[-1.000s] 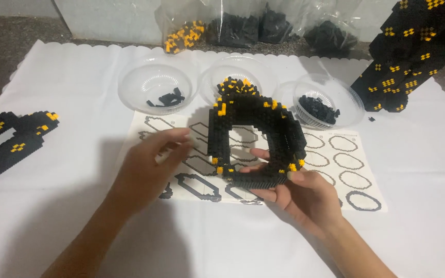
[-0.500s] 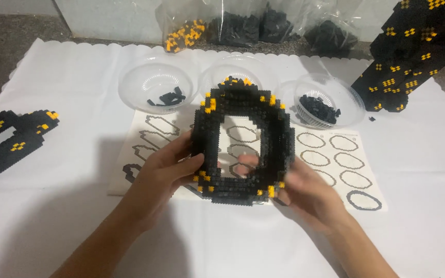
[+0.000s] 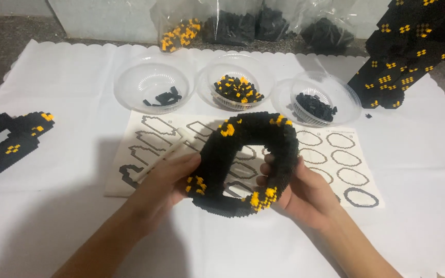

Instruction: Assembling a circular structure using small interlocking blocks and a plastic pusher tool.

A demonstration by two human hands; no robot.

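Both hands hold a black ring-shaped build (image 3: 248, 163) of tiny bricks with yellow patches, tilted up over a printed instruction sheet (image 3: 336, 154). My left hand (image 3: 168, 180) grips the ring's left side and also has a thin white stick tool (image 3: 163, 157) lying across its fingers. On the ring's right side sits my right hand (image 3: 300, 190), fingers curled round the rim, thumb inside the opening.
Three clear bowls stand behind the sheet: black bricks (image 3: 160, 97), black and yellow bricks (image 3: 238, 88), black bricks (image 3: 315, 105). A tall black-yellow build (image 3: 408, 51) rises at the right, another flat one (image 3: 6, 139) lies at the left. Bags of bricks (image 3: 233, 25) line the back.
The ring has been turned and tipped between the hands, from facing me nearly upright to leaning back. Both hands shifted lower around its rim.
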